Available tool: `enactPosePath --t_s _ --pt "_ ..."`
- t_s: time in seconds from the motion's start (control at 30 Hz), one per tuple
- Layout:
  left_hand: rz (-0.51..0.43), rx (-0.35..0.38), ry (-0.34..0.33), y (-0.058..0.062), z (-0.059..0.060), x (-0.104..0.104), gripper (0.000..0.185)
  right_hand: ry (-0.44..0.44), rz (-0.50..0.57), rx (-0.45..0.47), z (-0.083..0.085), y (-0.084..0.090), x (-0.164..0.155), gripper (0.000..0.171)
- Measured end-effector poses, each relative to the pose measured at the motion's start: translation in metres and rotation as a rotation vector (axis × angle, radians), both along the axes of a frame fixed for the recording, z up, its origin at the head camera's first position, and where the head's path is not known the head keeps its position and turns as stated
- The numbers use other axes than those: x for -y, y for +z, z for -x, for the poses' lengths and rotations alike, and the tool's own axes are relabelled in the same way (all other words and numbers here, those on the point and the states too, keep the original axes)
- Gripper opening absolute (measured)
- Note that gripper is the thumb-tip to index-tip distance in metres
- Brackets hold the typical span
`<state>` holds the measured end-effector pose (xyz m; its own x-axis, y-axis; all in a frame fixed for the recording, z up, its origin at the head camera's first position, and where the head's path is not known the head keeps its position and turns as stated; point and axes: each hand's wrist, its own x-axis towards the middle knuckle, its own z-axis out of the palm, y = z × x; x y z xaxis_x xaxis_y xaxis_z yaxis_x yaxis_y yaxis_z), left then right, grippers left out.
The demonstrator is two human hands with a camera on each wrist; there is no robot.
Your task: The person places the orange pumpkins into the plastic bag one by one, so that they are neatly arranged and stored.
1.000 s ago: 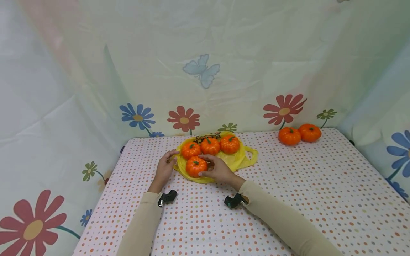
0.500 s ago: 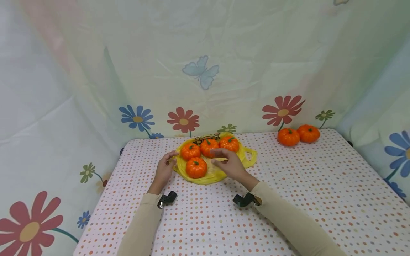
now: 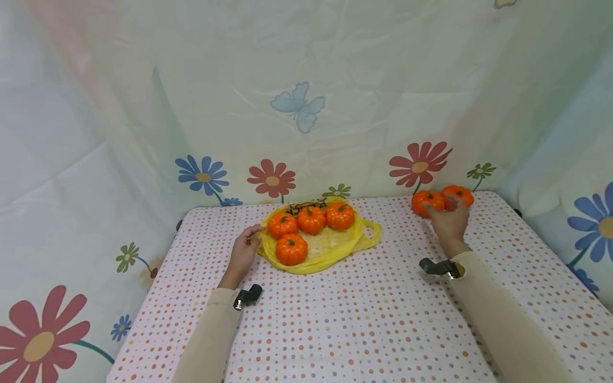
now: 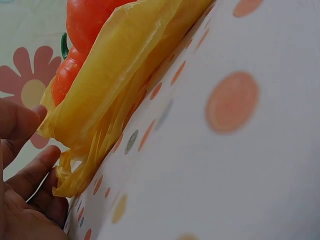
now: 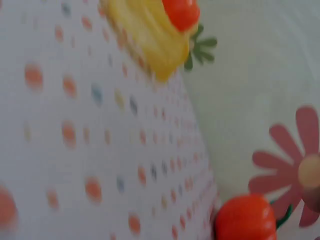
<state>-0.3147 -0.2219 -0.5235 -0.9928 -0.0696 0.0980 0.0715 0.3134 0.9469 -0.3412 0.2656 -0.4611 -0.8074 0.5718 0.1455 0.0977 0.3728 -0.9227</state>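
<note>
Two beige-sleeved arms are reaching forward, spread well apart.

The left hand [image 3: 243,251] is lying low at the end of a nearly straight left forearm, its fingers [image 4: 31,170] loosely extended and its thumb pointing away from the body. The right hand [image 3: 447,222] is stretching far out to the right side, raised a little, palm facing down, with its fingers hanging relaxed and slightly blurred. Each wrist is wearing a small black camera unit, the left one [image 3: 247,296] and the right one [image 3: 435,266], strapped just past the cuff of the sleeve.
</note>
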Motion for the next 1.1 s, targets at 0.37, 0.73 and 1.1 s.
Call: enactPosePath --t_s 0.37,0.73,1.1 --pt "-0.012 -0.013 -0.001 -0.001 0.001 -0.001 0.025 0.151 0.014 0.160 0.018 -0.020 -0.032 0.089" --pt "-0.013 0.003 -0.001 -0.002 0.001 0.000 0.025 0.105 -0.055 0.256 0.032 -0.016 -0.025 0.088" --pt "-0.013 0.007 0.000 -0.002 0.002 0.001 0.025 0.139 -0.102 0.295 0.040 -0.017 -0.026 0.090"
